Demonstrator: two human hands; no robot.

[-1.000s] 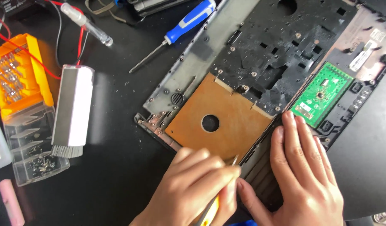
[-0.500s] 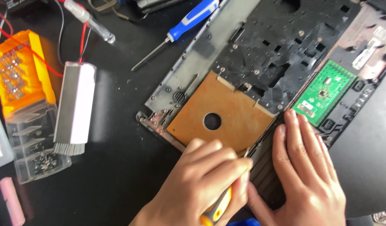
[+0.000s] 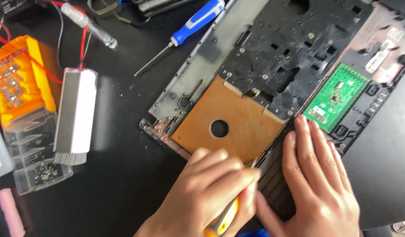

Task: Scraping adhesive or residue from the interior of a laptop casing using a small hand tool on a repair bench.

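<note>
Laptop palmrest chassis [image 3: 294, 57] lay upside down, diagonal across the black desk [image 3: 123, 184], running from centre to the upper right corner. Inner face was black moulded plastic, dusty, full of slots, ribs and small screw bosses; a grey metal strip [image 3: 202, 70] ran along its left long edge, with a hinge bracket [image 3: 156, 127] at the lower-left corner. A flat copper-coloured sheet [image 3: 229, 123] with a round hole covered the lower corner. A green touchpad circuit board [image 3: 336, 97] sat recessed near the right edge.

Left hand [image 3: 211, 197]: grip closed in a fist round a screwdriver with a yellow-orange handle [image 3: 222, 219], tip at the bottom edge of the copper sheet; tip itself hidden by fingers. Right hand [image 3: 316, 188]: not gripping, fingers flat and extended, pressing on the dark ribbed section just beside the copper sheet, fingertips just short of the green board.

Room: both hands crowded tight at the lower chassis edge, nearly touching. Open desk lay left of the left hand and below the hinge corner.

Left side clutter, well apart from the chassis: a white brush block with dark bristles [image 3: 75, 116], an orange bit case [image 3: 20, 79] over a clear plastic tray holding small screws [image 3: 38, 153], red wires [image 3: 82, 41]. A blue-handled screwdriver [image 3: 189, 28] lay near the top, tip pointing lower left, close to the metal strip but not touching. A pink cylinder [image 3: 9, 213] lay at the lower-left frame edge.
</note>
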